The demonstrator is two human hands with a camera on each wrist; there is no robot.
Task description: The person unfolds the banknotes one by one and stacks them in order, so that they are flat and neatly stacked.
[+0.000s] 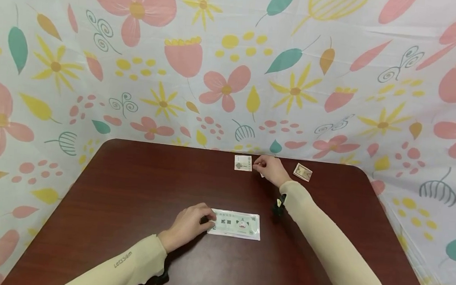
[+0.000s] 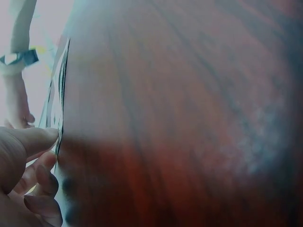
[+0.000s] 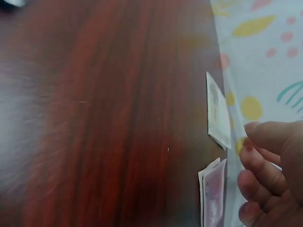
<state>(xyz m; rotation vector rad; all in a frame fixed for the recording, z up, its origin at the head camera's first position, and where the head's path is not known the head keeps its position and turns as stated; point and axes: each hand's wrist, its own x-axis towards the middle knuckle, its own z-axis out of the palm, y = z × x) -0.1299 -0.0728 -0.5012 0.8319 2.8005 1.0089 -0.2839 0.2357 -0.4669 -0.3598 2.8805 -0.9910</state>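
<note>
A long green-and-white banknote (image 1: 235, 224) lies flat on the dark red table (image 1: 139, 185). My left hand (image 1: 191, 225) holds its left end, with the thumb (image 2: 33, 139) against the banknote's edge (image 2: 59, 109) and the other fingers curled. My right hand (image 1: 269, 169) is near the far edge with its fingers (image 3: 265, 165) curled. It sits between a folded greenish note (image 1: 243, 163) and a folded brownish note (image 1: 302, 172). A folded pinkish note (image 3: 213, 194) lies just beside those fingers, and I cannot tell whether they touch it. The greenish note (image 3: 218, 113) lies a little further off.
A floral cloth (image 1: 232, 73) hangs behind and at both sides of the table. The table's far edge (image 1: 328, 164) runs close behind the folded notes. Dark straps sit on both beige sleeves (image 1: 324, 235).
</note>
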